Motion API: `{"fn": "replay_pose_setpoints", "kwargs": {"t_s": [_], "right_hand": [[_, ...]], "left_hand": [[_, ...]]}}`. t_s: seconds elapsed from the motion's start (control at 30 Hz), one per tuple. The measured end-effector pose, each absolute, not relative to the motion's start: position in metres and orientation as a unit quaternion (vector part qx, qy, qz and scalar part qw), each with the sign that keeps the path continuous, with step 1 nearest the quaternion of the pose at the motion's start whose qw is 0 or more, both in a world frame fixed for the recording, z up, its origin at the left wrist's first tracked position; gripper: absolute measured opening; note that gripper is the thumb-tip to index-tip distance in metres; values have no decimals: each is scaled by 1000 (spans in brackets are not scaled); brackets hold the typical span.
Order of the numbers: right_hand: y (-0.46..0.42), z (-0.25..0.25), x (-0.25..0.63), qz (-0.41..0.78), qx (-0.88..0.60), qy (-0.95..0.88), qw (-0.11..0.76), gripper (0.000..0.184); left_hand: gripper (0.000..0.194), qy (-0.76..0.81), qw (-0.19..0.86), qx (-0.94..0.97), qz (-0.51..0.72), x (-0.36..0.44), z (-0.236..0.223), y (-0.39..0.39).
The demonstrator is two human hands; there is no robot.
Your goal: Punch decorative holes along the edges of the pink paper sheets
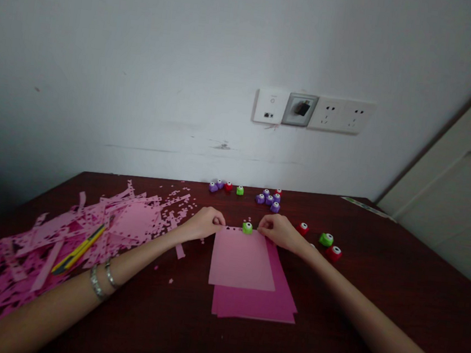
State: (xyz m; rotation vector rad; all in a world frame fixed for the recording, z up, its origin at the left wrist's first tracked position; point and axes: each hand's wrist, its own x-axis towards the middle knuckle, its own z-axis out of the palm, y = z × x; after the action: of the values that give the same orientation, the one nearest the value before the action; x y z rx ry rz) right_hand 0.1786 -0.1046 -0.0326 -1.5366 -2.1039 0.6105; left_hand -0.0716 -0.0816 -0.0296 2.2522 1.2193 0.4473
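A light pink sheet of paper (242, 262) lies on darker pink sheets (276, 306) in the middle of the dark wooden table (184, 329). A small green paper punch (247, 228) sits on the sheet's far edge, where a few small holes show. My left hand (205, 223) is closed, pinching the sheet's far left corner. My right hand (278, 230) is closed just right of the green punch, its fingertips at the sheet's far edge beside the punch. Two bracelets are on my left wrist.
A heap of pink paper strips and scraps (40, 250) covers the table's left side, with a yellow utility knife (78, 249) on it. Several purple, red and green punches (269, 198) stand along the far edge and right of my hand (326, 239). Wall sockets (313, 111) sit above.
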Motion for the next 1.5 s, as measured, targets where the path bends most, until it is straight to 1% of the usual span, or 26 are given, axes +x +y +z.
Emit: {"fn": "replay_pose_setpoints", "kwargs": {"t_s": [0.13, 0.23, 0.33, 0.43, 0.5, 0.57, 0.7, 0.83, 1.03, 1.23, 1.37, 1.5], "right_hand": [[-104, -33, 180, 222, -562, -764, 229, 12], [-103, -29, 183, 189, -576, -758, 239, 15], [-100, -21, 184, 164, -593, -745, 257, 24], [-96, -10, 180, 236, -592, -735, 231, 38], [-94, -5, 174, 310, -572, -735, 192, 47], [-92, -3, 169, 360, -555, -734, 154, 53], [-87, -7, 164, 409, -543, -727, 99, 59], [-84, -8, 164, 432, -546, -714, 71, 58], [-86, 2, 156, 436, -573, -694, 19, 50], [-87, 5, 152, 429, -573, -698, -6, 45], [-86, 4, 151, 426, -566, -706, 7, 50], [-84, 3, 150, 419, -569, -708, -3, 53]], "left_hand": [[19, 456, 257, 837, 161, -73, -30, -81], [20, 471, 196, 842, 177, -75, -26, -82], [25, 492, 128, 835, 209, -76, -18, -82], [30, 490, 119, 832, 230, -70, -6, -78], [33, 485, 140, 831, 232, -61, 2, -74], [38, 474, 190, 832, 218, -51, 8, -71], [47, 430, 300, 835, 165, -32, 12, -64], [52, 402, 375, 831, 90, -23, 7, -53], [51, 412, 463, 784, -26, -15, 5, -39], [51, 405, 508, 756, -85, -11, 5, -33], [51, 406, 523, 745, -79, -11, 2, -30], [52, 404, 521, 747, -81, -11, 1, -32]]}}
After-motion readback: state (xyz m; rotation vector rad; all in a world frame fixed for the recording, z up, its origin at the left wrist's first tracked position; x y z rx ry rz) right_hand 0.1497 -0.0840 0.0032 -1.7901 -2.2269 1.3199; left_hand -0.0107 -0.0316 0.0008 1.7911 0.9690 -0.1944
